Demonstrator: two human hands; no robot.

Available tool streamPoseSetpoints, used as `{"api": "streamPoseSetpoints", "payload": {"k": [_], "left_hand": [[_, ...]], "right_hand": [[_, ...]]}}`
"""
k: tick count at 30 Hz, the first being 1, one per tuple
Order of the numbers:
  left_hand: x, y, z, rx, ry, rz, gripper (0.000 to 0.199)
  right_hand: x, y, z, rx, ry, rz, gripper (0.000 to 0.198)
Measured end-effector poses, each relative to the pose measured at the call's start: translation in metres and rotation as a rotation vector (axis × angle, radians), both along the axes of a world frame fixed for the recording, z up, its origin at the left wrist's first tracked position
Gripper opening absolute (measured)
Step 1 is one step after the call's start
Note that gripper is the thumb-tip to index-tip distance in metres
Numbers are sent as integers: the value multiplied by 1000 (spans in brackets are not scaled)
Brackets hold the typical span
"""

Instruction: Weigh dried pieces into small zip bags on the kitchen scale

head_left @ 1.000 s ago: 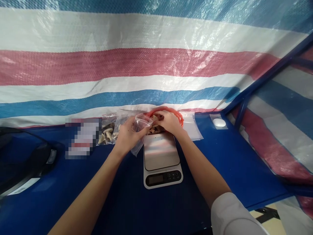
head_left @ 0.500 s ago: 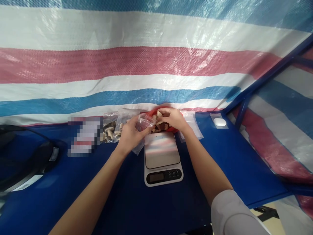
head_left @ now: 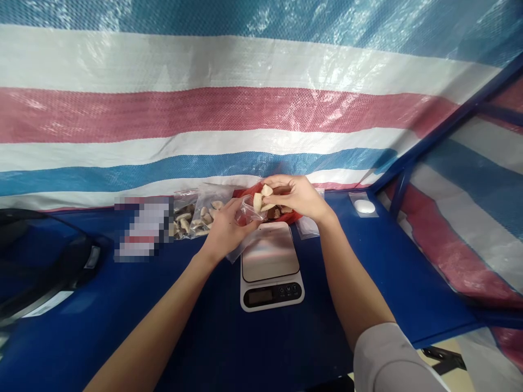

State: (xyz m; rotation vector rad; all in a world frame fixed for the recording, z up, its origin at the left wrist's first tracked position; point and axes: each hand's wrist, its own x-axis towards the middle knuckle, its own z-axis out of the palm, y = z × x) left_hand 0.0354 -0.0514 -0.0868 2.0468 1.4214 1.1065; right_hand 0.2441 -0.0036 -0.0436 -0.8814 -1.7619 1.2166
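Observation:
My left hand point(head_left: 227, 227) is closed on a clear zip bag point(head_left: 246, 209), whose mouth faces right. Several pale dried mushroom pieces point(head_left: 258, 202) are pinched in my right hand point(head_left: 297, 197), right beside that bag's mouth. Below my right hand a red bag point(head_left: 295, 216) lies spread, with more brown and pale pieces in it. A kitchen scale point(head_left: 271, 256) with a white body and a metal plate stands just in front of the bags; its display looks dark. Left of my left hand, two clear bags point(head_left: 204, 215) hold similar pieces.
Flat clear bags point(head_left: 307, 227) lie right of the red bag. Farther right is a white oval object point(head_left: 364, 206) on a small clear bag. A blurred-out item and a black strapped object point(head_left: 77, 256) are on the left of the blue table point(head_left: 196, 337). Striped sheeting rises behind.
My right hand has lifted slightly out of the red bag with pale pieces in its fingers. My left hand with the clear bag has shifted a little to the right.

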Motion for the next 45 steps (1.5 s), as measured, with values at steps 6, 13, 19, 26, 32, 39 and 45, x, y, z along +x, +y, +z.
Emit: {"api": "streamPoseSetpoints", "payload": {"k": [6, 13, 19, 26, 32, 39, 45], "left_hand": [[1, 0, 0, 11, -62, -45, 40], [3, -1, 0, -32, -106, -49, 39], [2, 0, -2, -55, -117, -22, 49], [2, 0, -2, -65, -132, -42, 52], [1, 0, -4, -44, -128, -47, 57], [2, -2, 2, -86, -128, -43, 57], [-1, 0, -1, -137, -189, 18, 61]], "right_hand": [[-14, -11, 8, 141, -223, 44, 28], [-18, -12, 12, 292, -471, 71, 31], [-15, -12, 10, 232, -417, 99, 33], [-15, -12, 8, 286, -382, 75, 20], [-16, -12, 8, 358, -461, 89, 15], [-11, -13, 11, 240, -351, 68, 21], [9, -3, 10, 229, -391, -3, 21]]}}
